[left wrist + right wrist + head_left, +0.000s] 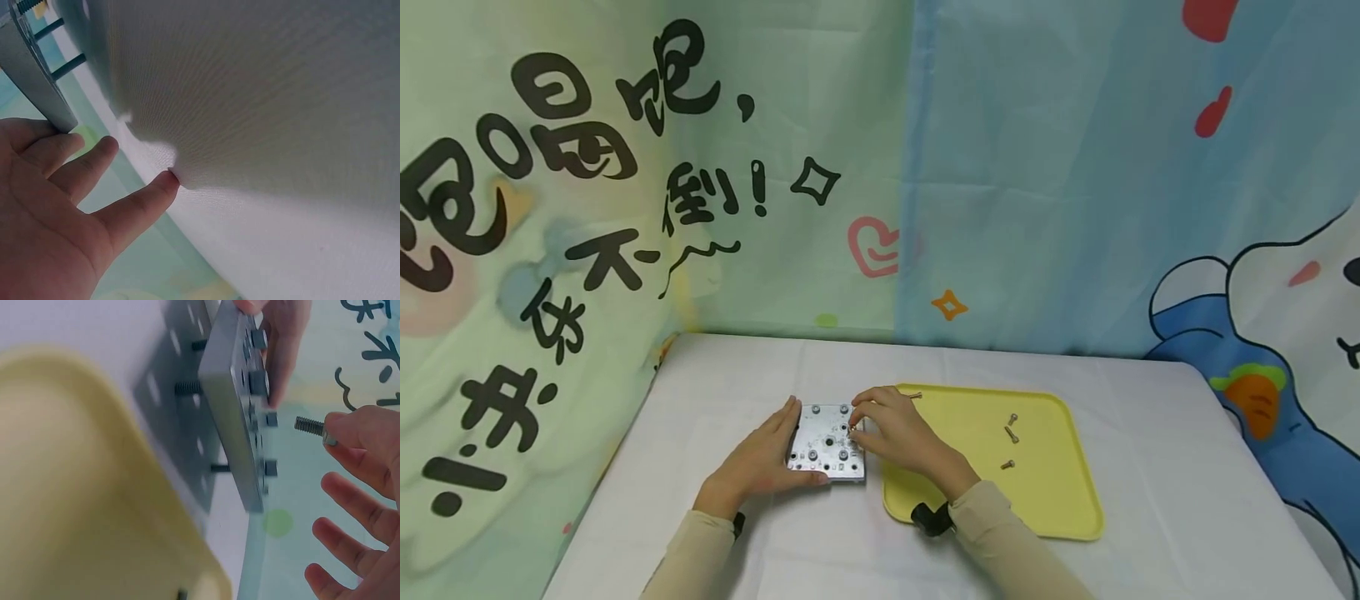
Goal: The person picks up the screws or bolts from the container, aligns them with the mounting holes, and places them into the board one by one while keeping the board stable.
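While the left hand (758,463) steadies the metal plate (827,444) open-fingered, the right hand's (895,433) grip pinches a screw (309,427).

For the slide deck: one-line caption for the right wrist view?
Right hand pinches a bolt beside the metal plate, yellow tray in foreground.

Place: makeshift recording booth, not a home room
Backdrop: cartoon-printed curtains (700,167) from 9 to 3 o'clock
Bench: white-covered bench (1150,467), yellow tray (1060,500) at 3 o'clock

A square metal plate (827,444) stands raised on screws; one loose screw (310,427) points at it.
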### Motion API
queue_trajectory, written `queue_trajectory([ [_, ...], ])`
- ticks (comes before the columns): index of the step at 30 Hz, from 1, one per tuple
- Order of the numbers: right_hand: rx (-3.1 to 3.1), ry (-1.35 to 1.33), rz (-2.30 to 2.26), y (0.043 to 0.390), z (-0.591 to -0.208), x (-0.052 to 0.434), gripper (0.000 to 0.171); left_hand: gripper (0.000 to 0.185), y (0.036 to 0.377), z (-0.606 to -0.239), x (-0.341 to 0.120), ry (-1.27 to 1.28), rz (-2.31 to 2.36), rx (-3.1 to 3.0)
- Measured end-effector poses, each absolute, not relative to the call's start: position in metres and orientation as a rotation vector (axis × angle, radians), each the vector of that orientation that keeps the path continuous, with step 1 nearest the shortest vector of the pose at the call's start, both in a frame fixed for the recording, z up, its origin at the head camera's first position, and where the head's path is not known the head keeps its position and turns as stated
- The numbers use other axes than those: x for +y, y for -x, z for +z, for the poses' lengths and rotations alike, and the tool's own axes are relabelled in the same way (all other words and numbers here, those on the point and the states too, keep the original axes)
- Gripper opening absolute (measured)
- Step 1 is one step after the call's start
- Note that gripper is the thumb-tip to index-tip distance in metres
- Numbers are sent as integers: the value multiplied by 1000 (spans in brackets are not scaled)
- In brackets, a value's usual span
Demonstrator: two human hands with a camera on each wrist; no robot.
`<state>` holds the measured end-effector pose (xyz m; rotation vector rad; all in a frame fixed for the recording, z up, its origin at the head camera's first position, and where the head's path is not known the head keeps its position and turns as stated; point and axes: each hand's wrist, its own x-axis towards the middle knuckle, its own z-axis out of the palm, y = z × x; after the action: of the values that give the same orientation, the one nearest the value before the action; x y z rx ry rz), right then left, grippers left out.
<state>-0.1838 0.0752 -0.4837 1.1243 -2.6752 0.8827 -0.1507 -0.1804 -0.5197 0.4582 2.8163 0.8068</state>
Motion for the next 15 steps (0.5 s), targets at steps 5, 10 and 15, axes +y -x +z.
queue_trajectory([
  [5,-2710,-1120,867,185,-485,58,8,129,150,-521,-181,-460,807,2817],
  [10,-2732,-1146,821,188,-487,48,6,129,151,-521,-182,-470,787,2825],
  [15,-2777,-1144,777,190,-491,44,6,128,151,-520,-182,-471,806,2821],
])
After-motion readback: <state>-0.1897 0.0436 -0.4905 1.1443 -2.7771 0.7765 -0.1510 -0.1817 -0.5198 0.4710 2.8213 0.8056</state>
